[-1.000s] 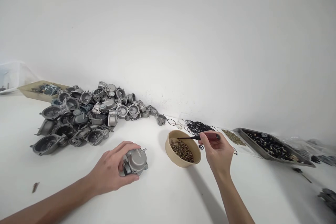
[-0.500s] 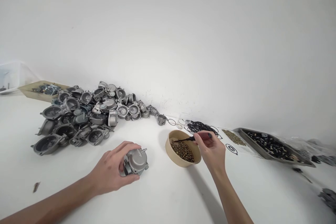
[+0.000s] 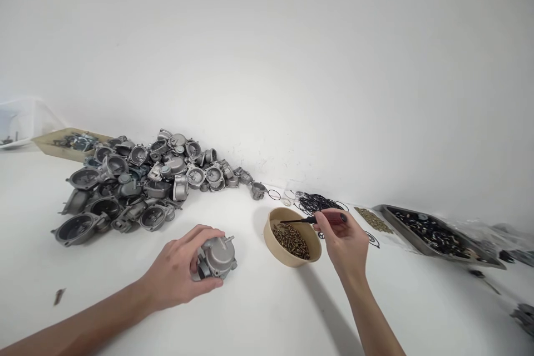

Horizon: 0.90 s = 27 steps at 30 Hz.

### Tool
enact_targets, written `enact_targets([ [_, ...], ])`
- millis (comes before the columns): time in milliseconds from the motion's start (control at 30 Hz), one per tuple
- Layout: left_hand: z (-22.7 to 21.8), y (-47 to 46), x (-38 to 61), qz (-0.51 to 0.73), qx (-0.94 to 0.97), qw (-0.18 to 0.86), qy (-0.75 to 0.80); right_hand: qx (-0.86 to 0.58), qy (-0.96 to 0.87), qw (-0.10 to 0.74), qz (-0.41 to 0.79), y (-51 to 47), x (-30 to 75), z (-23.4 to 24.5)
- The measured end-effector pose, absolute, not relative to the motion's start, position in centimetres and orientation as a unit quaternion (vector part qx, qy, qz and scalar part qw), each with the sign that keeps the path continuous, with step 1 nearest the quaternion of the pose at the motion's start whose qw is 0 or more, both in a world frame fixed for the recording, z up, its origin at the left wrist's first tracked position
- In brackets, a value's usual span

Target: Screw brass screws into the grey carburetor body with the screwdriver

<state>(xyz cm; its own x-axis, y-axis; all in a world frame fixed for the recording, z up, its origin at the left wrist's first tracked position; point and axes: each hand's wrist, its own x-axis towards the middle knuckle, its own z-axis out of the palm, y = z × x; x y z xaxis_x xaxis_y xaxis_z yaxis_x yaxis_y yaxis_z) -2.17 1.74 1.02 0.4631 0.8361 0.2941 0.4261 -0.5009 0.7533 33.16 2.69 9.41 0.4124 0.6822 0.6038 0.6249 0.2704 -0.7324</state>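
My left hand [image 3: 183,267] is closed around a grey metal carburetor float bowl [image 3: 219,256], its domed side up, low over the white table. In my right hand [image 3: 344,239] is a screwdriver with a dark red handle [image 3: 334,217]. Its black shaft [image 3: 301,221] points left over a round tan bowl [image 3: 273,245]. Small brass-coloured screws [image 3: 292,240] fill the bottom of that bowl. Whether the screwdriver's tip touches or carries a screw, I cannot tell.
A big heap of similar metal castings [image 3: 137,183] lies at the left, before a yellowish tray [image 3: 58,147]. Black rubber rings [image 3: 319,203], a pile of small brass parts [image 3: 372,219] and a grey tray [image 3: 409,239] of dark parts line the right. One small brownish piece [image 3: 59,296] lies front left.
My right hand has moved slightly to the right, and the screwdriver's shaft has lifted and turned nearly level over the bowl. My left hand keeps its hold on the float bowl.
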Motion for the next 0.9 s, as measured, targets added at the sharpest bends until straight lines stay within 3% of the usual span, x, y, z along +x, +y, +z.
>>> enact_targets([
  [400, 1.0, 1.9, -1.9, 0.393, 0.781, 0.246, 0.418, -0.528, -0.539, 0.656, 0.018, -0.5, 29.8, 12.4],
  [667, 0.5, 2.1, -2.2, 0.402, 0.772, 0.339, 0.357, -0.468, -0.546, 0.69, 0.08, -2.1, 28.7, 12.2],
  [900, 0.7, 2.2, -2.3, 0.379, 0.782, 0.35, 0.352, -0.443, -0.567, 0.675, 0.165, -3.0, 27.2, 11.7],
])
